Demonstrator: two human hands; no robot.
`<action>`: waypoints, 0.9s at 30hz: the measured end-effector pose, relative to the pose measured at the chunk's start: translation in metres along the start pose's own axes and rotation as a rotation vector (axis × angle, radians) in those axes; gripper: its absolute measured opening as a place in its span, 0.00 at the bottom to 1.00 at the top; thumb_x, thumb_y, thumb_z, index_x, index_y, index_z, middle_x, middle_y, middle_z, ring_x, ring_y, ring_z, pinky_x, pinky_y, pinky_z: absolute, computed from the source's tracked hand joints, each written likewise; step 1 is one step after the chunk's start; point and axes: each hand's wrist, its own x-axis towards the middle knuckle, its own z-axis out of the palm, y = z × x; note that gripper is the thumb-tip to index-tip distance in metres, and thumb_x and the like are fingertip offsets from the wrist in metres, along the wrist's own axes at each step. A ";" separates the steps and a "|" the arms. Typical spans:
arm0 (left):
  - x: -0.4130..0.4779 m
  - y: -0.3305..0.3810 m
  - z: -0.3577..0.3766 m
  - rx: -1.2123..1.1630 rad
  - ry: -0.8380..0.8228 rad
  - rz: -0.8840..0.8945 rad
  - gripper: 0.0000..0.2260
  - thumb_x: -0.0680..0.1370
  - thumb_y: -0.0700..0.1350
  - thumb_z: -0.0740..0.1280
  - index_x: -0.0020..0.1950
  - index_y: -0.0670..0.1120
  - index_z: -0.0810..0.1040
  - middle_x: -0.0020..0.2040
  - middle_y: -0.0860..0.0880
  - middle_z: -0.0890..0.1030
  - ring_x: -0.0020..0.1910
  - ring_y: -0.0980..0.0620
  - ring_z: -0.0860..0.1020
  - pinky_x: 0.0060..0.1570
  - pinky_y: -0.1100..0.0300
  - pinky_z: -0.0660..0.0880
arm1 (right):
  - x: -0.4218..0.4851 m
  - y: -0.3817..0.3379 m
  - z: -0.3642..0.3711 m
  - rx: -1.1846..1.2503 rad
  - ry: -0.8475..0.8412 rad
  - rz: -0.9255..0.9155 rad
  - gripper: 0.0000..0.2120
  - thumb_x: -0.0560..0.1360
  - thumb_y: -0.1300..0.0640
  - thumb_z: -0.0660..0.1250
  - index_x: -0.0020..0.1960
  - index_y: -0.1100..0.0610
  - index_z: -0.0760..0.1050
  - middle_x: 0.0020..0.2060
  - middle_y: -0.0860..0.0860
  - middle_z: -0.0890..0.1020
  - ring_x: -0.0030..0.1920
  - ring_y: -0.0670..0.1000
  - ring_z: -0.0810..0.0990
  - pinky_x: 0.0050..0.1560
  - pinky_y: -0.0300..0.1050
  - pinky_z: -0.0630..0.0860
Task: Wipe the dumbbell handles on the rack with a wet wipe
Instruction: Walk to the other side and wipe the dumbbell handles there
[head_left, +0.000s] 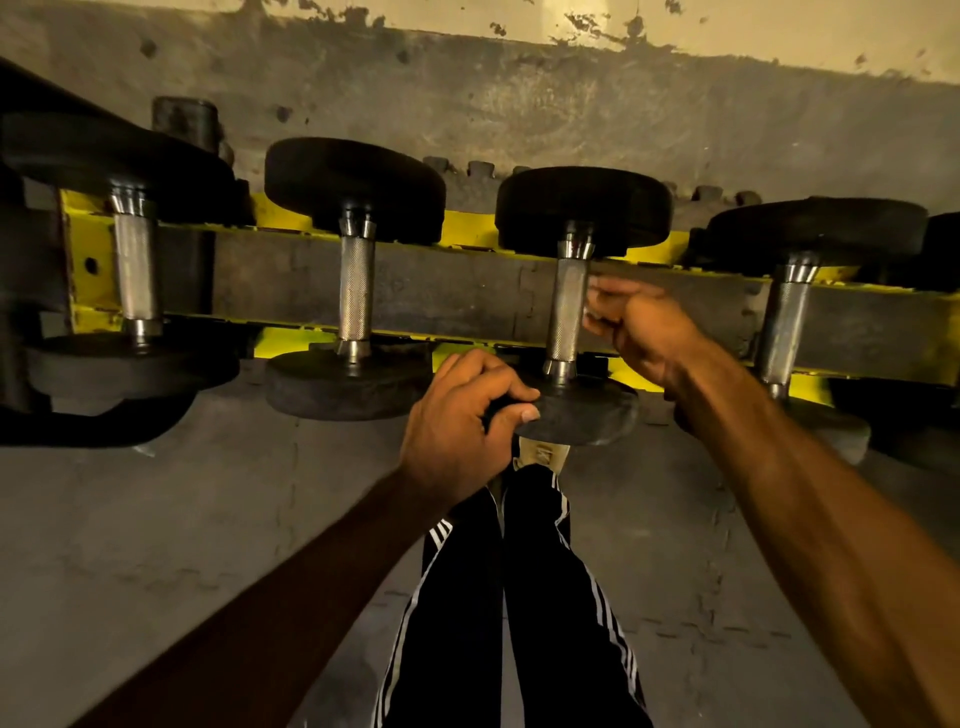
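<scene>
Now, on your far left the first dumbbell (136, 270) lies across the yellow rack (85, 244), its bright metal handle bridging the gap between the far rail and the near rail, with one black plate on each side. Just to the right, the second dumbbell (356, 296) rests the same way, handle bare and untouched, near plate hanging over the grey floor (156, 519).

Your left hand (457, 421) comes next. It grips the near plate (587, 410) of the third dumbbell (567, 312), fingers curled over the plate's left edge and the thumb pressed along its rim. Below that hand, your legs in black trousers with white side stripes (545, 597) stand close together, and a pale shoe (540, 452) shows under the plate.

The third dumbbell's handle runs from near to far between your two hands. Your right hand (639, 332) sits at the right side of that handle, about halfway along it, with the fingers bent toward the metal and the fingertips at or against its surface. The fingers are blurred, so you cannot tell whether they hold anything or how tightly they are curled.

Farther right, the fourth dumbbell (784, 322) lies on the rack, partly behind your right forearm, handle uncovered. Beyond the rack, a stained wall (519, 104) runs across the far side.
</scene>
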 end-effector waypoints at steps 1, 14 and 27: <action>0.000 0.001 0.000 0.001 -0.008 -0.006 0.04 0.73 0.47 0.72 0.47 0.49 0.82 0.47 0.55 0.77 0.52 0.51 0.75 0.48 0.51 0.76 | -0.007 0.004 -0.008 -0.049 -0.019 0.057 0.10 0.78 0.69 0.63 0.49 0.57 0.79 0.39 0.48 0.85 0.42 0.45 0.84 0.46 0.40 0.81; 0.002 0.000 -0.003 -0.014 -0.024 0.012 0.04 0.73 0.47 0.72 0.46 0.49 0.83 0.46 0.54 0.77 0.51 0.51 0.76 0.46 0.49 0.75 | -0.009 0.008 -0.003 0.071 0.075 -0.020 0.09 0.76 0.66 0.68 0.55 0.58 0.81 0.46 0.51 0.86 0.49 0.47 0.85 0.48 0.41 0.80; 0.004 0.000 -0.004 -0.009 -0.026 -0.009 0.06 0.73 0.51 0.69 0.46 0.50 0.82 0.46 0.55 0.77 0.52 0.52 0.76 0.45 0.49 0.77 | -0.031 0.002 0.015 -1.178 0.238 -1.012 0.11 0.79 0.56 0.65 0.55 0.61 0.81 0.53 0.54 0.78 0.53 0.51 0.75 0.52 0.40 0.74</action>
